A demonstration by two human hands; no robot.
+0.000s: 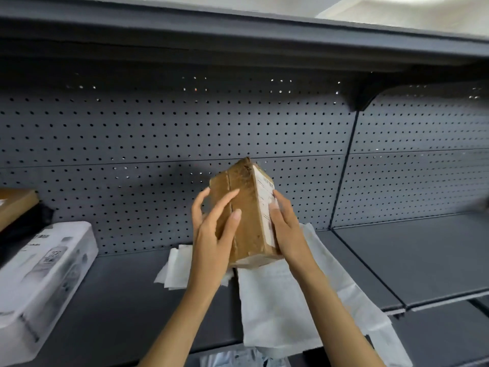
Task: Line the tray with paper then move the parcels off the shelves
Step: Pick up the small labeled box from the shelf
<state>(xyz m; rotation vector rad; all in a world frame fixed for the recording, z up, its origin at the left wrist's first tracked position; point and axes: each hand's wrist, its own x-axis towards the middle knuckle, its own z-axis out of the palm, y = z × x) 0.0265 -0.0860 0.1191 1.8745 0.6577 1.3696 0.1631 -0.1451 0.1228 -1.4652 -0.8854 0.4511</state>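
A brown cardboard parcel (pixel 246 207) with a white label on its right face is held up, tilted, above the dark grey shelf (pixel 127 295). My left hand (pixel 211 242) grips its left side with fingers spread over the cardboard. My right hand (pixel 288 231) holds its right, labelled side. Under the parcel, white paper sheets (pixel 280 308) lie on the shelf and hang over its front edge. More white paper (pixel 177 271) lies folded behind my left hand. No tray is visible.
A white printed parcel (pixel 42 282) lies on the shelf at the left, with a brown box (pixel 16 205) behind it. A grey pegboard (pixel 158 144) backs the shelf, and another shelf (pixel 238 35) is overhead. A second shelf bay (pixel 412 258) is at the right. A plastic-wrapped item (pixel 238 358) shows below.
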